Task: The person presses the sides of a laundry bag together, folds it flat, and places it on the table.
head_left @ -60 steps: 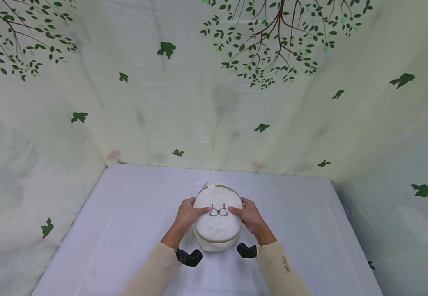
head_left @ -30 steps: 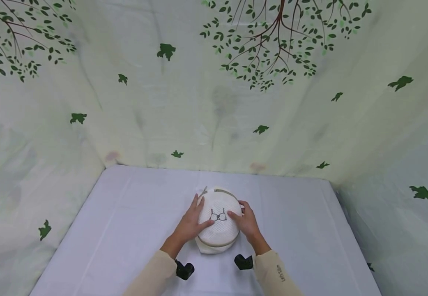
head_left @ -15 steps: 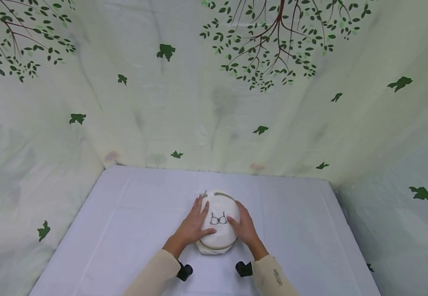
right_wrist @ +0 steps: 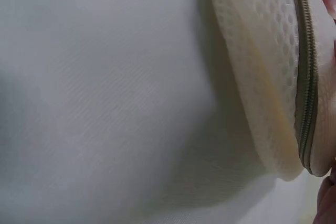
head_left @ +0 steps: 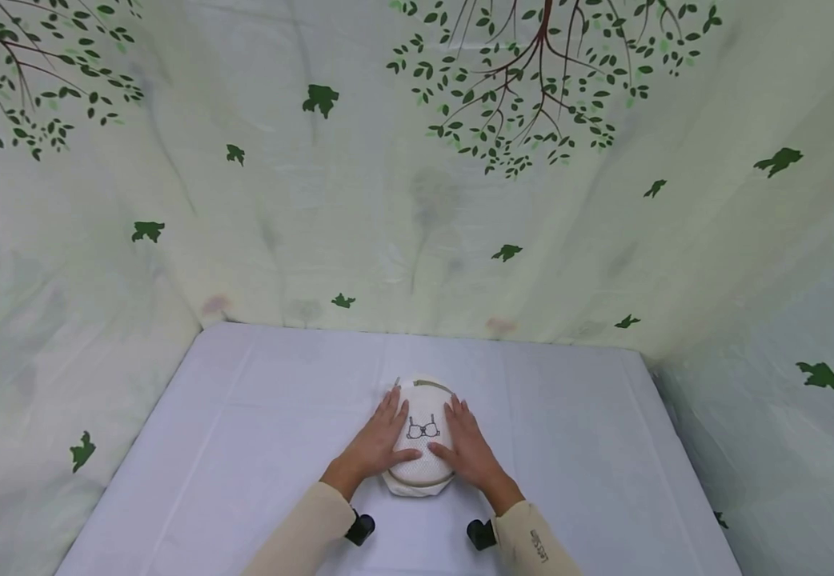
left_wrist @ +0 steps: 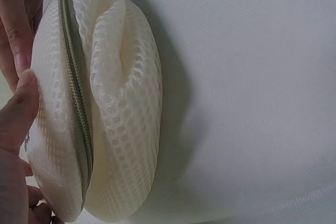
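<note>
A round white mesh bra wash bag (head_left: 424, 460) sits on the table, with a bra outline printed on its top. A greenish zipper (left_wrist: 79, 103) runs round its edge, and the mesh side bulges and folds below it in the left wrist view. My left hand (head_left: 375, 444) rests on the left part of the lid with straight fingers, thumb toward the middle. On the right part lies my right hand (head_left: 471, 450), fingers extended forward and thumb pointing inward. In the right wrist view the bag's zipped side (right_wrist: 307, 93) shows at the right edge, with only bits of fingers beside it.
A white cloth covers the table (head_left: 280, 400). Behind it and at both sides hang pale curtains (head_left: 417, 240) printed with leafy branches and green birds. Black wrist cameras (head_left: 361, 530) sit below the beige sleeves (head_left: 302, 532).
Both hands have gone from holding the bag by its sides to lying on its lid, the left first, then the right. The bag has shifted slightly toward me and looks a little lower.
</note>
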Tool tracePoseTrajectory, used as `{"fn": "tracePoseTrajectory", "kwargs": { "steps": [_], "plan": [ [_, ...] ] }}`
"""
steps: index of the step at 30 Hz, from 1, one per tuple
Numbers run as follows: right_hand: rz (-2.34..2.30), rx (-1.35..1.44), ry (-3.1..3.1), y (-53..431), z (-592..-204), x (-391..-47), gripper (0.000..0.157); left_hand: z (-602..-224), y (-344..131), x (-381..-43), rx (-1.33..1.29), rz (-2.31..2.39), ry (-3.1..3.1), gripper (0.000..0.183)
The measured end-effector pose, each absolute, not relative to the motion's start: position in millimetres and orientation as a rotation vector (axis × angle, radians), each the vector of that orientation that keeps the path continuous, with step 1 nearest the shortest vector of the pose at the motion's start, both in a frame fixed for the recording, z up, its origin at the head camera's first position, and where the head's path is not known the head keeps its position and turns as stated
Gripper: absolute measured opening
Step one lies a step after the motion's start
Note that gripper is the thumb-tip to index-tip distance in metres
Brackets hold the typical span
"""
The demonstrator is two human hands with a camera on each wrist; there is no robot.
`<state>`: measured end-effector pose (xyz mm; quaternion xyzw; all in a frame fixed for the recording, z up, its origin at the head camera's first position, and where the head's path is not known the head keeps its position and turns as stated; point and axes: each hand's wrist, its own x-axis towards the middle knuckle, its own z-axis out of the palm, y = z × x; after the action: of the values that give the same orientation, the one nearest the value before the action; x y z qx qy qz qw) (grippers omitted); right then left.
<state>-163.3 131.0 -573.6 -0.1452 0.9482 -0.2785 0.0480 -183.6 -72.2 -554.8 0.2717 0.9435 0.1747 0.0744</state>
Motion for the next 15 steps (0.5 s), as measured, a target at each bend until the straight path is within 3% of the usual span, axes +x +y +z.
{"fn": "tracePoseTrajectory", "kwargs": {
  "steps": [8,15],
  "plan": [
    [-0.695,-0.624,2.910,131.6,-577.3,-162.5,0.093,-560.7,-70.9,-183.9,0.928,0.450,2.840,0.100],
    [-0.632,-0.636,2.907,131.6,-583.2,-164.4,0.096,-564.3,-70.3,-184.9,0.937,0.410,2.832,0.104]
  ]
}}
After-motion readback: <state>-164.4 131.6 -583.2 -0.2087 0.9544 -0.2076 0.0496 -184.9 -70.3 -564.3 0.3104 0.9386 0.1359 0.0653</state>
